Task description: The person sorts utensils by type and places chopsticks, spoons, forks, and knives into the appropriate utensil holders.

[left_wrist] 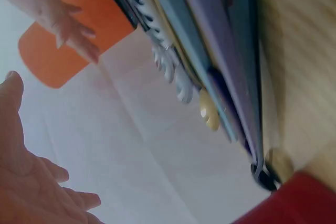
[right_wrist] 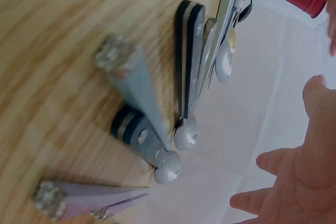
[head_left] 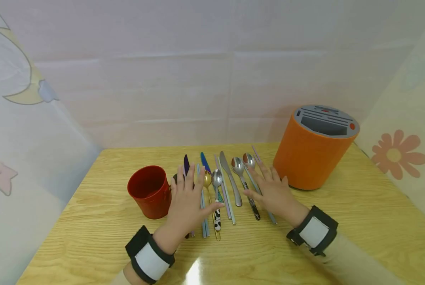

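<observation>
My left hand (head_left: 187,202) hovers palm down, fingers spread, over the left part of a row of cutlery. My right hand (head_left: 274,194) is spread the same way over the row's right end. Neither holds anything. Between the hands lie a gold spoon (head_left: 207,179), a spoon with a black-and-white handle (head_left: 217,209), a blue knife (head_left: 205,161), chopsticks (head_left: 226,194) and a silver table knife (head_left: 230,174). Near my right fingers are a dark-handled spoon (head_left: 238,166) and another spoon (head_left: 249,160). In the right wrist view, that hand (right_wrist: 299,177) is apart from the dark handle (right_wrist: 189,61).
A red metal bucket (head_left: 150,198) stands just left of my left hand. At the back right is an orange oval utensil holder (head_left: 301,158) with a grey slotted top. Pale cloth walls (head_left: 162,99) enclose the wooden table (head_left: 91,229) at the back and sides.
</observation>
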`<action>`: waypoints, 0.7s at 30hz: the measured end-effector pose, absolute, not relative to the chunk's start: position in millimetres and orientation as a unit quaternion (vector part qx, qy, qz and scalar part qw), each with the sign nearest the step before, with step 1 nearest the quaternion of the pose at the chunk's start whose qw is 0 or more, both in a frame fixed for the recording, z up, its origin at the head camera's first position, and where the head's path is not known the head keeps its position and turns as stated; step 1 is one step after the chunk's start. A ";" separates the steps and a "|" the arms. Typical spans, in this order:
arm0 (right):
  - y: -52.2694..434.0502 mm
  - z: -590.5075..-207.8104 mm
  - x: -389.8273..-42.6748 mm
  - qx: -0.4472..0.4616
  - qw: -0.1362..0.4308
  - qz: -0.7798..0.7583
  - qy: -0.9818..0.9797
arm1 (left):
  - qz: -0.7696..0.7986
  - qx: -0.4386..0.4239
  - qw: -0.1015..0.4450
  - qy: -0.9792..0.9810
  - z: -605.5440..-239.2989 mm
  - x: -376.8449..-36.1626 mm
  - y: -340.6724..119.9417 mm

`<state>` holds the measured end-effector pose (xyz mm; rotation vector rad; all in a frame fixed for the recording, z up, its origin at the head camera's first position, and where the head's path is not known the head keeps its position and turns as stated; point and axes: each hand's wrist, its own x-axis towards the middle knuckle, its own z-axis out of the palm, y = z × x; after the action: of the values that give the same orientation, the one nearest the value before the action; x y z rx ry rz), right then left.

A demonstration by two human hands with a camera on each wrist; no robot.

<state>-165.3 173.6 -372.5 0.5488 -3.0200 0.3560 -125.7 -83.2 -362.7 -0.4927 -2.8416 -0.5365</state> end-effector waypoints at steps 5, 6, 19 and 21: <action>179.5 -373.2 -165.1 0.178 0.025 0.120 -0.976 | -0.170 -0.168 0.182 -0.954 -351.3 -120.1 -99.8; 180.4 -374.0 -164.8 0.177 0.026 0.120 -0.976 | -0.167 -0.161 0.191 -0.954 -349.2 -119.3 -103.7; 185.0 -377.6 -164.5 0.172 0.028 0.122 -0.977 | -0.183 -0.024 0.198 -0.963 -342.3 -116.3 -146.9; 185.2 -377.3 -164.0 0.172 0.027 0.125 -0.977 | -0.183 -0.009 0.186 -0.965 -341.4 -116.5 -151.0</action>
<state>-164.0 185.2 -377.3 0.5305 -3.0181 0.3853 -116.5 -151.0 -341.4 -0.0241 -2.7188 -0.5140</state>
